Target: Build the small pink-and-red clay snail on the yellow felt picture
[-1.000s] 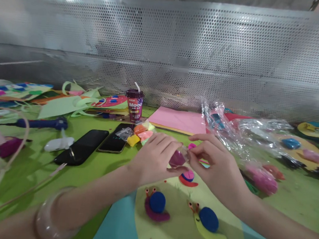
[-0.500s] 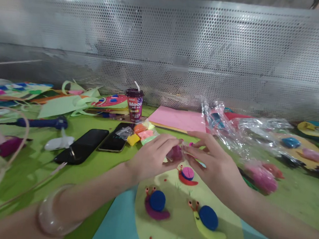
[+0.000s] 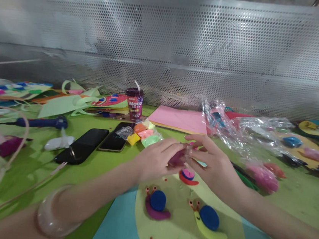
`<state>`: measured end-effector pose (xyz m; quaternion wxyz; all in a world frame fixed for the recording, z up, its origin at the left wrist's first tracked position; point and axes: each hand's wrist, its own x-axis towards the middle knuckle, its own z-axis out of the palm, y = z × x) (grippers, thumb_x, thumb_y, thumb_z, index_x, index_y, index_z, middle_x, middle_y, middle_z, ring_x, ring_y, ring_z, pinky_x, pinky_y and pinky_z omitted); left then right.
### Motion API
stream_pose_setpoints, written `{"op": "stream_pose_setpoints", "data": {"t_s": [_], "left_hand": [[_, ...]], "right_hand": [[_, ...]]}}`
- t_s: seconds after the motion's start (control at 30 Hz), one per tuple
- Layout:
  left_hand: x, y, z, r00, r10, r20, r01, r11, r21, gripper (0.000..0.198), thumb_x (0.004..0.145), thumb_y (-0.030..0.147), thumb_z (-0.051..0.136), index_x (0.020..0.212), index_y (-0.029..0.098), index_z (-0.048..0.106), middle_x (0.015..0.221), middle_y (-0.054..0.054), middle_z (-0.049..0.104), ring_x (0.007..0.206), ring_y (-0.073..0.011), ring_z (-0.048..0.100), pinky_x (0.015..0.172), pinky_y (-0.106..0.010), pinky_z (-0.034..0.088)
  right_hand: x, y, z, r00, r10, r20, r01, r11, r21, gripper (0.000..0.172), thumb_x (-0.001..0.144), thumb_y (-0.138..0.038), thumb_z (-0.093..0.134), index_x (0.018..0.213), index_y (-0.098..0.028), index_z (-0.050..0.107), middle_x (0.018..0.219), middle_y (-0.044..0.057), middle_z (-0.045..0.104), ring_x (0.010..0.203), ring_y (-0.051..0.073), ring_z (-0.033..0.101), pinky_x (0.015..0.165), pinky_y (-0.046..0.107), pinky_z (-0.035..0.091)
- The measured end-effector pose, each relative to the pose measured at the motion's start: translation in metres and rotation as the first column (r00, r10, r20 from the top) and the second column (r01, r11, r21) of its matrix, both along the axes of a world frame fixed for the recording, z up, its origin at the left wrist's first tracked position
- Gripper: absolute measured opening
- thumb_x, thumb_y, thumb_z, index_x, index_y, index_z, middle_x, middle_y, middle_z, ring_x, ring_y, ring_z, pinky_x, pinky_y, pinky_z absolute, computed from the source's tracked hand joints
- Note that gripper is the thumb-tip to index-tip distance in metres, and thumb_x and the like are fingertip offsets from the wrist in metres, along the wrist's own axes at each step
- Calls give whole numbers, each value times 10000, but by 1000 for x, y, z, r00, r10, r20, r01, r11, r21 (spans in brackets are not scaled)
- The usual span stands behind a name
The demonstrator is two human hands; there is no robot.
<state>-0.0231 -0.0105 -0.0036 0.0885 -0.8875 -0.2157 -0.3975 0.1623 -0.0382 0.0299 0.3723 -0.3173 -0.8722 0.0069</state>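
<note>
My left hand [image 3: 159, 156] is closed on a small clear packet of purple clay [image 3: 177, 158], partly hidden by the fingers. On the packet's right edge, my right hand [image 3: 211, 156] has its thumb and fingertips closed, with other fingers raised. Both hands are above a blue and pale yellow paper picture [image 3: 172, 209]. On it are a purple clay snail [image 3: 157, 203] with a blue cap shell, a yellow snail [image 3: 208, 223] with a blue shell, and a red snail [image 3: 189, 177], partly covered by the hands.
Two phones [image 3: 83, 145], a hot glue gun [image 3: 44, 122] and cables lie left. Small bags of coloured clay [image 3: 144, 135], a purple drink cup [image 3: 134, 105] and pink paper [image 3: 178, 118] are behind the hands. Plastic bags [image 3: 261, 135] and pink clay [image 3: 262, 177] lie right.
Both hands have shifted slightly to the right, still on the purple clay packet. The left hand now covers more of the red snail's head.
</note>
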Motion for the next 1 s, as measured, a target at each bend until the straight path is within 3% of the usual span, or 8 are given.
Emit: {"op": "stream_pose_setpoints", "data": {"t_s": [0.3,0.5,0.63,0.73,0.83,0.9,1.0], "left_hand": [[2,-2,-1,995,6,104,15,979,-203,420,812,351,592,1150,153,441,1047,-91,570,999,-182,549,864,-315,470],[2,-2,4,989,72,128,-26,943,-331,504,698,468,670,1059,159,501,1009,-82,591,953,-212,559,844,-353,454],[-2,0,11,987,107,119,-28,846,-533,338,764,458,577,926,161,570,891,-53,613,828,-198,563,744,-338,450],[-4,2,13,968,116,222,72,719,-692,300,817,448,516,824,157,590,775,-32,619,753,-174,557,702,-313,437],[-3,2,14,945,106,309,185,605,-775,277,776,425,588,790,150,609,736,-22,633,723,-162,567,693,-294,432],[-2,0,15,940,112,321,202,576,-792,257,744,399,630,805,150,624,746,-22,645,731,-165,572,689,-288,428],[-1,-3,16,947,132,292,158,602,-783,233,730,378,641,764,148,632,729,-21,632,729,-173,563,679,-290,417]], "right_hand": [[-3,2,-2,993,-36,-109,23,993,-118,129,838,-150,531,741,-202,598,1048,61,524,775,123,573,660,266,518],[-1,0,4,995,33,-89,-40,996,-77,138,861,-151,502,756,-196,577,1068,71,514,860,157,558,702,307,501],[3,3,7,994,13,-111,-22,997,-74,123,861,-161,508,796,-197,606,1097,74,506,830,158,548,665,314,501],[6,8,7,991,23,-134,-35,995,-90,128,856,-169,519,834,-206,639,1122,74,501,815,153,534,684,326,509],[7,12,5,991,44,-129,-58,993,-105,131,844,-184,545,857,-236,665,1125,59,500,808,149,535,705,336,521],[7,12,4,989,30,-144,-51,988,-147,119,833,-190,569,848,-249,672,1111,50,504,826,149,541,714,329,529],[6,10,4,985,-4,-174,-36,974,-225,94,823,-196,588,799,-236,670,1091,48,500,852,146,550,728,308,536]]}}
